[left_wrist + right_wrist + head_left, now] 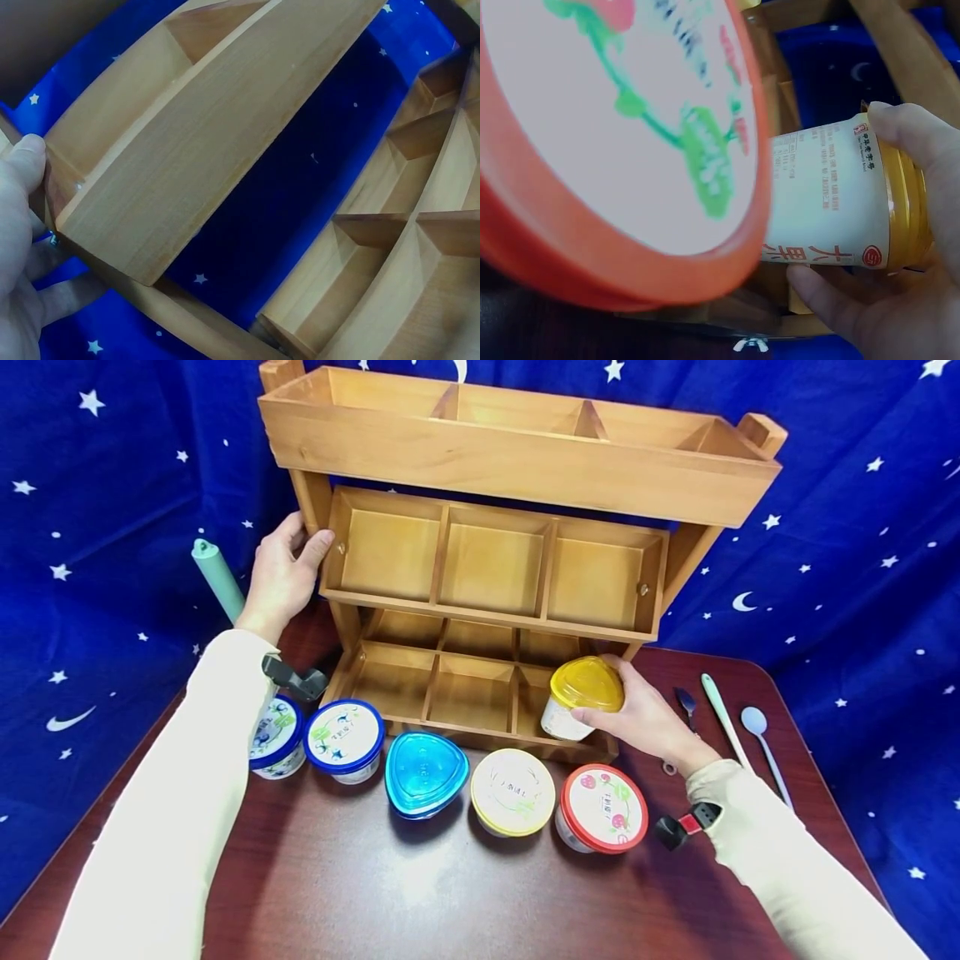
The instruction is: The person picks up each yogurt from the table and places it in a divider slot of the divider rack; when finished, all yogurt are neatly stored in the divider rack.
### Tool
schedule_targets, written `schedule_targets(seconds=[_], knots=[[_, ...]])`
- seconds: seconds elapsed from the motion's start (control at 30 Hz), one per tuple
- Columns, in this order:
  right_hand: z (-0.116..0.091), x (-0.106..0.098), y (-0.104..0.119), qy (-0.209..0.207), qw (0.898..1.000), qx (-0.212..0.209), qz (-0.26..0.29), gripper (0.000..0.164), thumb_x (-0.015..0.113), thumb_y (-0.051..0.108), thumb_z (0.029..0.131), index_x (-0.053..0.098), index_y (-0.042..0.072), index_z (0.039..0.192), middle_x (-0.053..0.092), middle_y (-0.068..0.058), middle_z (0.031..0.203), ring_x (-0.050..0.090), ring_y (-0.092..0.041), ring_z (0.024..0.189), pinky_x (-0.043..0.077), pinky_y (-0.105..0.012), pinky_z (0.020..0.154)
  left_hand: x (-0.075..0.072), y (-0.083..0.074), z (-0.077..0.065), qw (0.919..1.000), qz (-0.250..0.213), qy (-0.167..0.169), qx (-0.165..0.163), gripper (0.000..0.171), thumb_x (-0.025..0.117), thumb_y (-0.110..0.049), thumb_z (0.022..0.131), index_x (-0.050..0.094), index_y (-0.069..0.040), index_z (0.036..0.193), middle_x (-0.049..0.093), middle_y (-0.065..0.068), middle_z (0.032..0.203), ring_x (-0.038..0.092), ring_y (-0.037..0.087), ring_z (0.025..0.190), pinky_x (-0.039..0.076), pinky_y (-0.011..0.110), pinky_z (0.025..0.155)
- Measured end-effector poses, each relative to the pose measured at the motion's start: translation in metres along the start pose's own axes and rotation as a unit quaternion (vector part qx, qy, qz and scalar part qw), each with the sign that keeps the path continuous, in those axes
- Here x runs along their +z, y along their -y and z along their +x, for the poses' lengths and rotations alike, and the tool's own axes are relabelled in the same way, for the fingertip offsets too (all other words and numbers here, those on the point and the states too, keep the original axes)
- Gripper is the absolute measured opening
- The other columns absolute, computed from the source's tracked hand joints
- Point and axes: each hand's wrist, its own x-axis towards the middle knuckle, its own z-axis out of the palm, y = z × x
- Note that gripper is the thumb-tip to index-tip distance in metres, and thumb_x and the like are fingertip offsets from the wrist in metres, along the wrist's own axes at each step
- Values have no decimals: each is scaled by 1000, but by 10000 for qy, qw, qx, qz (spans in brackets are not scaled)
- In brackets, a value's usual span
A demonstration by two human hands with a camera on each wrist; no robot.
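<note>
A tiered wooden rack (pixel 517 464) stands on the table, with divided trays one above another. At its left side my left hand (pixel 285 568) grips the end of the tilted middle tray (pixel 491 614); in the left wrist view the thumb lies on the tray's edge and the other fingers pass behind it. My right hand (pixel 637 710) holds a white tub with a yellow lid (pixel 585 687), thumb and fingers on either side near the lid. This tub is at the right compartment of the lowest tray (pixel 472 697). Its printed white side (pixel 829 195) shows in the right wrist view.
A row of lidded tubs stands before the rack: blue-rimmed tubs (pixel 345 737), a blue three-sided lid (pixel 425 774), a yellow-rimmed tub (pixel 513 793) and a red-rimmed tub (pixel 602 808). Long-handled utensils (pixel 723 718) lie right. A green stick-like object (pixel 217 581) is left, before starry blue cloth.
</note>
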Motion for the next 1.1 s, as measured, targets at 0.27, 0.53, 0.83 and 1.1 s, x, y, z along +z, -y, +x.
schedule_targets(seconds=[0.27,0.53,0.83,1.1], knots=[[12,11,-6,252,9997,-23,-71,97,78,45,81,25,3,151,52,-22,137,57,-34,113,46,-48,97,2,0,-1,10000,21,0,2,43,53,-33,102,54,-10,138,65,14,130,63,5,100,51,28,95],[17,12,-7,221,9996,-142,-84,98,80,39,81,24,-1,151,49,-25,140,56,-37,116,45,-50,100,1,0,0,10000,-47,-3,29,42,54,-33,101,55,-10,137,65,14,129,62,1,96,51,26,93],[18,15,-9,261,9990,-358,4,100,82,30,79,21,-4,151,45,-28,141,53,-40,120,42,-53,104,1,0,0,9999,-100,-3,38,43,54,-32,101,54,-9,137,65,15,129,62,0,95,51,25,93],[15,6,-7,308,9992,-264,-34,102,78,33,84,14,-2,155,37,-28,150,48,-41,126,39,-56,107,0,1,-1,10000,-56,-5,35,43,54,-34,101,54,-10,137,65,15,128,62,0,94,51,24,90]])
